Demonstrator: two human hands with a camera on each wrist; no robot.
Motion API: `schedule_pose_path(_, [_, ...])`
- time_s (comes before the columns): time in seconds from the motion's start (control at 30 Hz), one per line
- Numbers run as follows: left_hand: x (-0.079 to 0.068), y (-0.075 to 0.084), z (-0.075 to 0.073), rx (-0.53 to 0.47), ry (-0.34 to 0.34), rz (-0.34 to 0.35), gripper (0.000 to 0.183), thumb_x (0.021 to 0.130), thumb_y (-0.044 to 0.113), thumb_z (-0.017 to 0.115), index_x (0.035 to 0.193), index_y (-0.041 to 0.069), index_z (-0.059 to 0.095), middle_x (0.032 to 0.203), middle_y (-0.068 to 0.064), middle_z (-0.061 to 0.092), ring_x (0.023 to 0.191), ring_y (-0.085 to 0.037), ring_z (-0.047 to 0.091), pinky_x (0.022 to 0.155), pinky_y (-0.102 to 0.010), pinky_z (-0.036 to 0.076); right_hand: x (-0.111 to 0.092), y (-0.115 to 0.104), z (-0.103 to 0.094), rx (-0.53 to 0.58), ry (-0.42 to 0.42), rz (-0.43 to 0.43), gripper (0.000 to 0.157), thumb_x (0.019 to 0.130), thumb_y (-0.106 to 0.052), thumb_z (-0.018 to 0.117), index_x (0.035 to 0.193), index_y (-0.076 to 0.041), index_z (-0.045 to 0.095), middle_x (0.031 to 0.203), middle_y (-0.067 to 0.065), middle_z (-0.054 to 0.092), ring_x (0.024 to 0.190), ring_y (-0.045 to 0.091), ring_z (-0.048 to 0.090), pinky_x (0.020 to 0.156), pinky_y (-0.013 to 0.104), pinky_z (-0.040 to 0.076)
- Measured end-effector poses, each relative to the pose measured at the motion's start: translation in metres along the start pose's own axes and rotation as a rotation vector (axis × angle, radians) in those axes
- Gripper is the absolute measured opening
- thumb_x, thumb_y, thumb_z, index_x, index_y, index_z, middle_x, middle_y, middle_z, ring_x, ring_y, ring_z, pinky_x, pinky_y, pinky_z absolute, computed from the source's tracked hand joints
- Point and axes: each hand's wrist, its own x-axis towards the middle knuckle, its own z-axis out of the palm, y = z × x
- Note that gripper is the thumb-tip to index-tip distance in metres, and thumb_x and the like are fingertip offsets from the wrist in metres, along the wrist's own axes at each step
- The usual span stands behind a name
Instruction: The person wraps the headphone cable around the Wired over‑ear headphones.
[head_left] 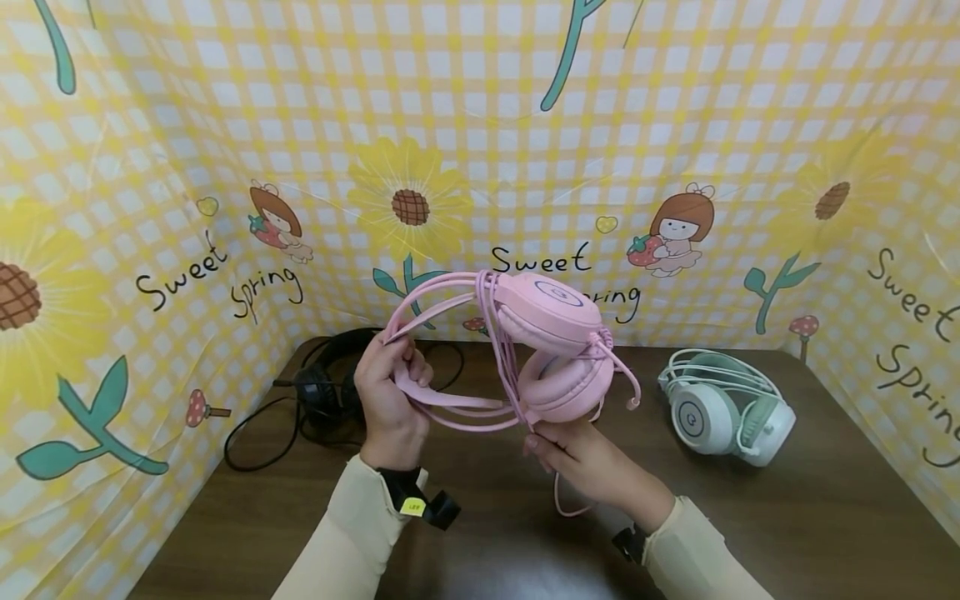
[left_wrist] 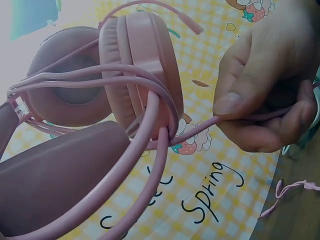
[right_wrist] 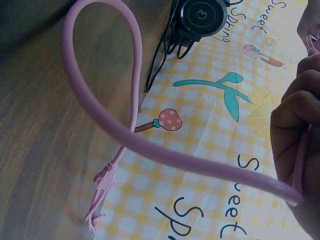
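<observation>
Left wrist view, right hand (left_wrist: 265, 95) pinching pink cable (left_wrist: 200, 131) (wound round earcup) — head view hides it

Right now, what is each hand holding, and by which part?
Left hand grips the pink padded headset by its headband; right hand pinches its pink cable.

I see a dark brown wooden table (head_left: 787, 517) filling the near part of the scene. A yellow-and-white checked cloth backdrop (head_left: 480, 125) stands along its far edge and folds in at the left and right. I read "Sweet Spring" printed on it, among sunflowers, teal stems, small red mushrooms and cartoon girls holding strawberries. The light is even and soft, and the cloth shines faintly.
</observation>
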Motion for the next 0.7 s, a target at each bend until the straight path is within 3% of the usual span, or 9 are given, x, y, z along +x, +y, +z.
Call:
schedule_pose_path(0.4, [0.0058,0.0015,-0.0027,0.085,0.031,0.121,0.016,0.089,-0.008,0.052,0.095,-0.002,0.065,0.067,-0.007,0.045,0.047,-0.013,0.037,0.041,-0.021,0.032,-0.0003,-0.0084,0.0011,-0.014,-0.076,0.140,0.028,0.102,-0.029,0.051,0.077,-0.019,0.055,0.062,-0.016,0.047,0.052,-0.001,0.042,0.048,0.020,0.037])
schedule_pose_path(0.53, [0.0056,0.0019,-0.0029,0.109,0.030,0.159,0.015,0.088,-0.009,0.053,0.096,-0.004,0.065,0.067,-0.008,0.048,0.047,-0.014,0.038,0.041,-0.022,0.033,0.0001,-0.0095,0.0007,-0.026,-0.080,0.142,0.022,0.102,-0.028,0.053,0.080,-0.024,0.056,0.062,-0.016,0.047,0.052,-0.001,0.042,0.048,0.020,0.037])
schedule_pose_path(0.7, [0.0075,0.0047,-0.0046,0.163,0.034,0.260,0.010,0.084,-0.010,0.060,0.092,-0.006,0.064,0.060,-0.007,0.047,0.046,-0.014,0.039,0.041,-0.023,0.033,0.0001,-0.0100,0.0017,-0.040,-0.085,0.115,0.011,0.100,-0.026,0.057,0.091,-0.024,0.063,0.065,-0.017,0.050,0.056,-0.001,0.046,0.051,0.022,0.043])
